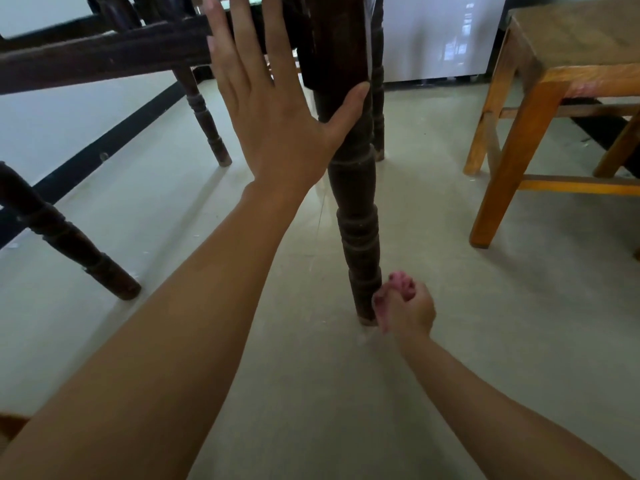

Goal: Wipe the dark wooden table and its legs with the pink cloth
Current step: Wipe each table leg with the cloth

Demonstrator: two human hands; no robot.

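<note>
Nearby, light wooden table (568, 39) rightward.

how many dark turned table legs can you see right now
4. One nearest leg at centre, beside both hands; one just behind it, mostly hidden; one farther back on the left; one at the near left. Others may lie outside the view.

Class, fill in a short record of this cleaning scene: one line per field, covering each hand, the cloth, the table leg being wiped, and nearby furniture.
left hand: open, fingers spread, thumb against upper part of the leg
right hand: closed around pink cloth, at the foot of the leg
table leg: dark, turned wood, upright on the pale floor
nearby: light wooden table to the right
</note>
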